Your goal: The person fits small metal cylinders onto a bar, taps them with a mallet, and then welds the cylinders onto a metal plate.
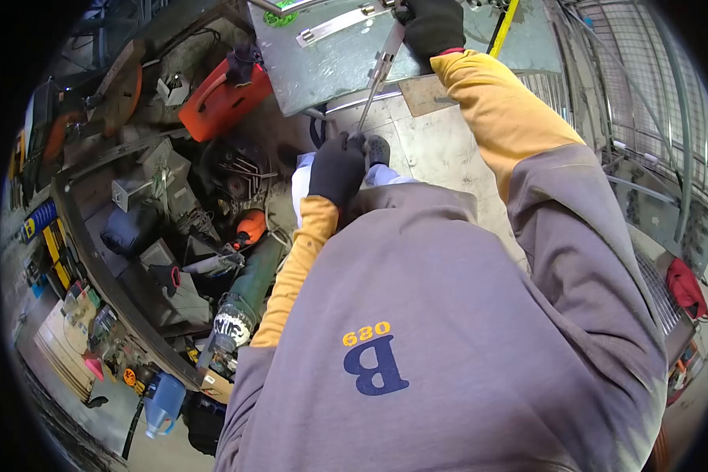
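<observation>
My left hand (338, 168), in a black glove, is closed around the lower end of a thin metal rod (367, 108) in front of my body. The rod runs up to a flat metal bar (383, 63) with a small fitting on it. At the bar's upper end is my right hand (434, 30), also black-gloved, with its fingers curled around it over the metal table (291, 79). Left of that hand, a similar metal strip (334, 27) with small round fittings lies on the tabletop.
A yellow measuring stick (503, 28) lies right of my right hand. An orange-red case (223, 97) stands left of the table. Further left are a cluttered metal-framed bench (102, 271) and a green gas cylinder (253, 275). Wire mesh panels (645, 71) stand at right.
</observation>
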`<state>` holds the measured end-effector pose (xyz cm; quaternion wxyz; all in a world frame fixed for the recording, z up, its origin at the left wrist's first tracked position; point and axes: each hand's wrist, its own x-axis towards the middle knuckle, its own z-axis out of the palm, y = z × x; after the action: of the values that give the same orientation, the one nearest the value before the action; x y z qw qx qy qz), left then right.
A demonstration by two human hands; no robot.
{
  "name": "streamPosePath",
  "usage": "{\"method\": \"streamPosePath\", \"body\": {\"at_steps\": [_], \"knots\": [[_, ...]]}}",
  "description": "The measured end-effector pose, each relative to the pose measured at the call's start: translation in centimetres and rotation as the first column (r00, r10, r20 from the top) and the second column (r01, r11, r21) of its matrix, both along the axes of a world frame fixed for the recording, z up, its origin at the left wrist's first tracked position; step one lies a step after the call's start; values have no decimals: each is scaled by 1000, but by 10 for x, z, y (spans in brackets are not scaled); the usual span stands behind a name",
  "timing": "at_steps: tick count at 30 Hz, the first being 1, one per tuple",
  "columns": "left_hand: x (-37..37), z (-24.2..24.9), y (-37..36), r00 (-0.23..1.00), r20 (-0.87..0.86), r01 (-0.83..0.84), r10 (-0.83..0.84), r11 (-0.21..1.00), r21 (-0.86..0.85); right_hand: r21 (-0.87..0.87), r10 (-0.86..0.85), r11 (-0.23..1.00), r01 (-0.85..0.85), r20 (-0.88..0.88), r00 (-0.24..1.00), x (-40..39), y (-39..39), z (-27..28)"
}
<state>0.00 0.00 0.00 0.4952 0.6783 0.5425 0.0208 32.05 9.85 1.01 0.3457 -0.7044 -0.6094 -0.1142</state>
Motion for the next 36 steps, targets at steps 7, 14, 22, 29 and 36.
{"method": "streamPosePath", "body": {"at_steps": [7,14,22,29,36], "knots": [[-15,19,12,999,-28,32,-29,991,130,81,-2,997,4,-22,1000,-32,4,-3],[-6,31,-3,1000,-19,5,-3,994,114,42,-17,999,18,-6,1000,-4,3,4],[5,19,1,1000,24,-1,-1,995,99,39,-52,998,51,13,999,-8,-1,0],[1,24,-6,1000,28,8,-14,981,196,112,-21,994,18,33,999,-2,3,3],[-2,15,0,995,93,32,-45,990,138,90,4,996,-6,26,1000,1,3,1]]}}
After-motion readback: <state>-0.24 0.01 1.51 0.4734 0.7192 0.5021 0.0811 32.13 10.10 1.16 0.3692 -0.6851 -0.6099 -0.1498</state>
